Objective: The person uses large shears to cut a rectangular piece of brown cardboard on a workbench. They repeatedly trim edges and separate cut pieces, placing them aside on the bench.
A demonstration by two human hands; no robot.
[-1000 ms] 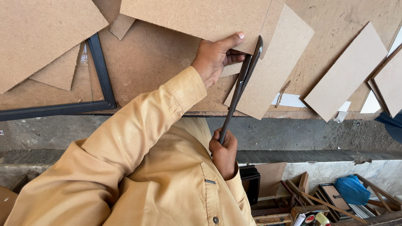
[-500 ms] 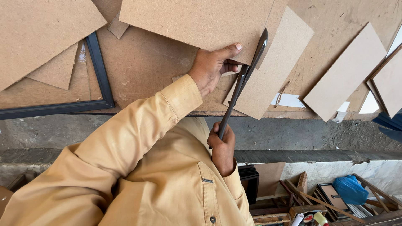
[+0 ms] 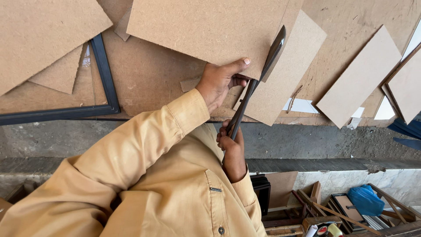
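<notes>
My left hand [image 3: 220, 80] pinches the lower edge of a large brown fibreboard sheet [image 3: 206, 30], thumb on top. My right hand [image 3: 231, 142], close to my chest, is closed around the handles of a long dark metal cutting tool [image 3: 254, 85]. Its blade [image 3: 273, 52] lies along the sheet's right edge, just right of my left thumb. Under the blade sits a second, paler board [image 3: 285, 83]. My yellow sleeve covers the bench below my left hand.
A black picture frame [image 3: 101, 74] lies at the left among several brown board offcuts [image 3: 39, 39]. More rectangular boards [image 3: 359, 79] rest at the right. The bench's front edge [image 3: 307, 131] runs across the middle. Below at the right are frame pieces and a blue bag [image 3: 366, 199].
My left hand slid down and left along the sheet's edge and now pinches it with the thumb on top. The tool and my right hand stayed almost in place.
</notes>
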